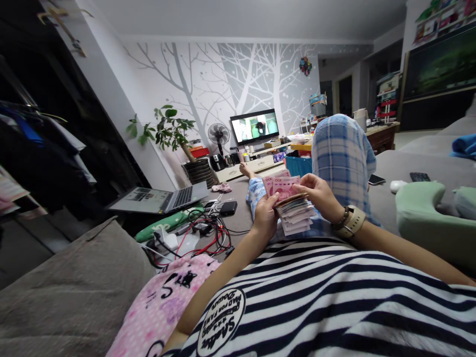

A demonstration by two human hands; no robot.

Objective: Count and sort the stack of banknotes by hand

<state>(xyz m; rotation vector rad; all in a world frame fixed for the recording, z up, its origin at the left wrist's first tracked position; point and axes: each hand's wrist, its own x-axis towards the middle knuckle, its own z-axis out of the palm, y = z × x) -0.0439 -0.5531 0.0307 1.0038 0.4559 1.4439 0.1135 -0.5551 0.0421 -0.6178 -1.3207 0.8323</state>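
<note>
Just above my lap, my left hand [268, 213] grips a thick stack of banknotes [295, 216], its thumb lying on the near face. Pinkish-red notes [281, 184] marked 100 stand up at the top of the stack; paler edges fan out in layers below. At the right side of the red notes, my right hand [320, 196] pinches a note's edge between thumb and fingers. A watch with a pale strap [353, 221] and a dark bracelet circle my right wrist. The far side of the stack is hidden.
To the left lie an open laptop [163, 197], tangled cables [208, 235], a black box-shaped device [228, 208] and a pink blanket [167, 297]. At right are a green cushion [420, 203], a phone [377, 179] and a remote [420, 177]. My raised knee [340, 158] stands behind my right hand.
</note>
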